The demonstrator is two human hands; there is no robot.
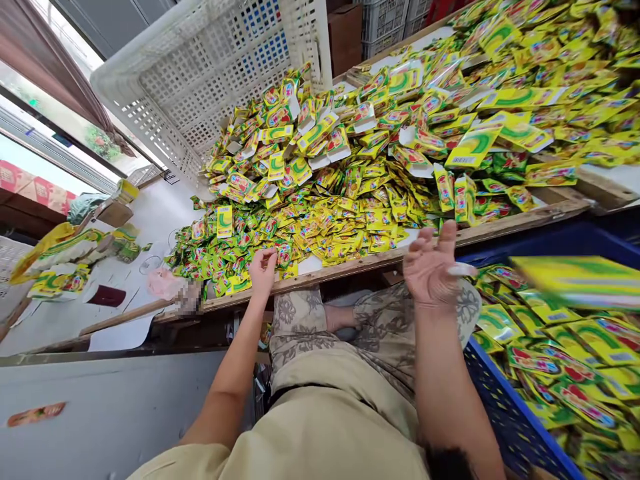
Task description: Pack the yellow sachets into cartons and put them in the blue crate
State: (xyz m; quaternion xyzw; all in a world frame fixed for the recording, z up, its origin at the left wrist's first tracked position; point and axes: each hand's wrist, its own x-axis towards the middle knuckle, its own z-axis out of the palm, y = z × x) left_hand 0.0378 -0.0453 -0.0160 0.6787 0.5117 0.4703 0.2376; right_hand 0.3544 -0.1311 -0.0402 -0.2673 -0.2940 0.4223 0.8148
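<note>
At the front edge of the worktable, my left hand point(263, 270) has its fingers pinched together at a small green packet point(283, 253), beside the heap of little packets point(345, 223). My right hand point(434, 270) is raised over my lap with the palm up and the fingers apart; nothing lies in it. Something white wraps its thumb point(461, 269). Off to the right, a flat yellow box point(583, 280), smeared by motion, is in the air above a blue crate point(517, 417) of yellow boxes point(555, 353).
A white plastic basket point(195, 80) lies tipped at the back left, with packets and small boxes spilling from its mouth. Yellow boxes point(475, 147) spread across the table's right side. A wooden strip point(350, 267) edges the table. At left lie a pink bag point(163, 283) and wrappers point(65, 277).
</note>
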